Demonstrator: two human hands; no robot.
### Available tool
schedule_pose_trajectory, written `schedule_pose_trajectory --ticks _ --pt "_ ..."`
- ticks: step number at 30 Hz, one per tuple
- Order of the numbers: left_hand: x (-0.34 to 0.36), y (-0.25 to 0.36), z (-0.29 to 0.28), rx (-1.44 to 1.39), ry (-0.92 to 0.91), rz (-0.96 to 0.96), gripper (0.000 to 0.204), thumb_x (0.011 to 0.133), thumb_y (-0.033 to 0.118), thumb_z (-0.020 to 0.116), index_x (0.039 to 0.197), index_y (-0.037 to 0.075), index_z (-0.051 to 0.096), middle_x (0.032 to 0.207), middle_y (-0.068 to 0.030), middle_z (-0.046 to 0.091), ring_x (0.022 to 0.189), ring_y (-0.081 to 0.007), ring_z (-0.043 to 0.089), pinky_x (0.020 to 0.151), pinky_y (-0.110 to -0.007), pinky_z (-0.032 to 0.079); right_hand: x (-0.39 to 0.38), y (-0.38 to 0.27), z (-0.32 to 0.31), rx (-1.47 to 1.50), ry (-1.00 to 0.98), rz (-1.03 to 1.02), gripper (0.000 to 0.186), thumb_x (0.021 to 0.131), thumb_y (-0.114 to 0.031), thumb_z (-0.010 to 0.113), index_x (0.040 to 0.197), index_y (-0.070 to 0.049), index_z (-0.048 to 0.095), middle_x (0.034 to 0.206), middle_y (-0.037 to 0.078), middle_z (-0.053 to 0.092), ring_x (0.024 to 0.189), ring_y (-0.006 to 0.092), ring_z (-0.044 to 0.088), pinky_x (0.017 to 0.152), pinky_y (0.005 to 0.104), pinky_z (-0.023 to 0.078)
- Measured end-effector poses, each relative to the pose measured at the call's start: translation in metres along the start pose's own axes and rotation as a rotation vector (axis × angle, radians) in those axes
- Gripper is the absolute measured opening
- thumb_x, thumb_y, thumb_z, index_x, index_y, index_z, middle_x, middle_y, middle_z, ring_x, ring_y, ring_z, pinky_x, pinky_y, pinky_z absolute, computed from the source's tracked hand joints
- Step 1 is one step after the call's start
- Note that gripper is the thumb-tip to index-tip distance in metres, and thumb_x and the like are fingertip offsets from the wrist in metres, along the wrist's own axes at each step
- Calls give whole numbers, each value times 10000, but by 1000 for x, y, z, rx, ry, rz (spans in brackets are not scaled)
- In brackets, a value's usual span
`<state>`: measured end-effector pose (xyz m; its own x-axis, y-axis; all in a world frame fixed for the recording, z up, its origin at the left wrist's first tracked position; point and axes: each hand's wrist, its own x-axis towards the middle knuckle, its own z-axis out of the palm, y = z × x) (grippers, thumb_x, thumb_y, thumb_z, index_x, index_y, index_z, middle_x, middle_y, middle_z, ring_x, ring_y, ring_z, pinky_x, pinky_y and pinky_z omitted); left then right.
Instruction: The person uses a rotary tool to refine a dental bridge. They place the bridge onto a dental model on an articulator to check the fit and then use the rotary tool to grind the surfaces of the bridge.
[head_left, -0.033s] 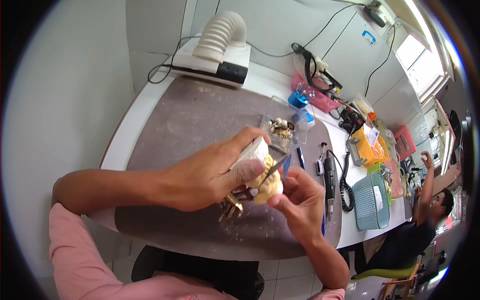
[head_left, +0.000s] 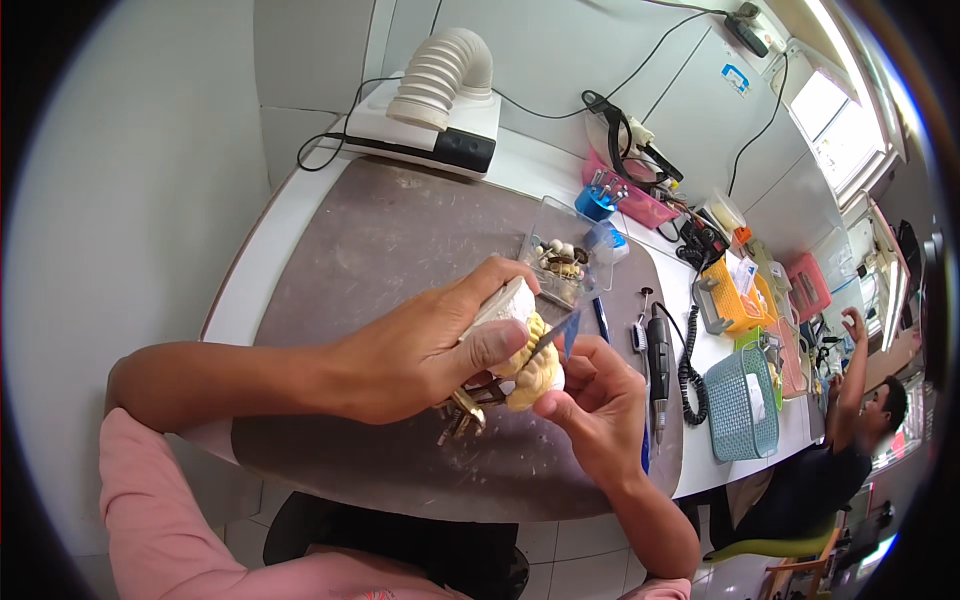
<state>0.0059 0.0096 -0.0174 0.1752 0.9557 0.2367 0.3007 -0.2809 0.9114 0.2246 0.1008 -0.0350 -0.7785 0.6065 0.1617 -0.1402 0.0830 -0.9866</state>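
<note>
My left hand [head_left: 425, 345] is closed around a dental articulator [head_left: 468, 412] with a brass-coloured frame. Mounted in it are tooth casts: a white plaster base [head_left: 507, 306] under my fingers and thumb, and yellow plaster teeth [head_left: 537, 380] facing right. A thin strip of blue articulating paper [head_left: 569, 330] sticks out between the upper and lower teeth. Close against the casts, my right hand [head_left: 602, 400] has its fingers curled at the strip, the thumb near the lower cast. Its fingertips are partly hidden, but it appears to pinch the strip.
Beyond my hands stands a clear plastic box [head_left: 565, 255] of small polishing tools. A handpiece [head_left: 658, 365] with a coiled cord lies to the right, near a blue basket [head_left: 742, 405]. A white extractor with a ribbed hose [head_left: 440, 75] stands at the back. Another person [head_left: 850, 460] sits far right.
My hands and the casts hold almost the same position, with only a very slight shift. At far right, the other person's raised hand has moved a little.
</note>
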Motion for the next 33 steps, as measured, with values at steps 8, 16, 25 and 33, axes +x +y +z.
schedule_pose_trajectory --ticks 8,16,25,33 --pt "6 -10 -7 137 0 11 558 1051 492 429 1403 63 378 1090 -172 628 1007 -240 608 912 -370 473 12 7 -6 -80 -95 68 570 827 -96 822 1287 0 500 1186 141 678 1085 183 666 948 324 549" --pt "6 -7 -14 196 90 49 541 1042 502 443 1368 73 394 1096 -164 605 997 -244 606 875 -377 483 17 9 -16 -193 -63 70 737 802 -154 852 1402 -16 445 1225 142 658 1107 185 655 972 336 539" --pt "11 -19 -22 397 190 296 661 976 585 493 1400 90 386 1255 -221 532 1106 -373 590 938 -447 457 12 2 -21 -484 34 -106 672 786 -142 858 1359 -13 532 1261 163 668 1081 215 684 946 355 567" --pt "10 -23 -21 435 162 374 658 971 564 501 1408 85 386 1251 -224 532 1046 -401 616 870 -461 494 -1 -11 -18 -845 126 -273 408 761 -118 862 1122 -3 712 1058 149 738 929 210 739 835 319 598"
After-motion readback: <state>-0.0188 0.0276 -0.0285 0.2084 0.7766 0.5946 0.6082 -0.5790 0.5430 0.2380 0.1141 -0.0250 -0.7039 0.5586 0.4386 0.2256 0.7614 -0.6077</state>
